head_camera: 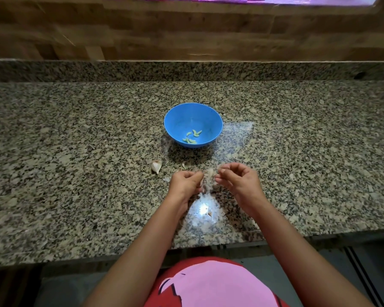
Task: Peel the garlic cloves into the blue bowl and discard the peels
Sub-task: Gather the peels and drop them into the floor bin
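Note:
A blue bowl (pixel 193 111) stands on the granite counter and holds several peeled garlic cloves (pixel 192 136). Just in front of it, my left hand (pixel 184 185) and my right hand (pixel 237 178) are close together, fingers curled, both pinching a pale garlic clove (pixel 209 173) between them. The clove is blurred and partly hidden by my fingertips. An unpeeled garlic clove (pixel 156 166) lies on the counter to the left of my left hand. Small peel scraps (pixel 183 165) lie between the bowl and my hands.
The granite counter (pixel 75 151) runs wide to both sides, with a raised granite ledge and a wooden wall behind. A peel scrap (pixel 210 214) lies in a bright reflection between my forearms. The counter's front edge is near my body.

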